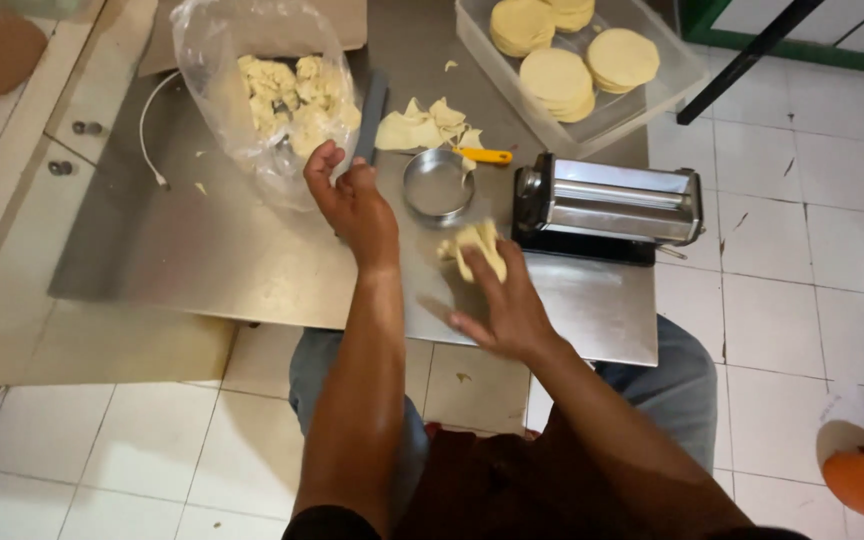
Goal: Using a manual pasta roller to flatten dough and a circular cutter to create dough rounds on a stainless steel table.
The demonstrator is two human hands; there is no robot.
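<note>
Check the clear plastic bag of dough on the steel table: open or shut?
Open. The plastic bag gapes toward the person, dough scraps lying loose inside, and the left hand sits right at its mouth.

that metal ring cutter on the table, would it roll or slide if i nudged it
The round metal cutter lies flat on its rim, so it would probably slide, not roll. The steel table looks smooth, so it likely skids easily. It appears thin-walled and hollow, so probably light and easy to lift.
</note>
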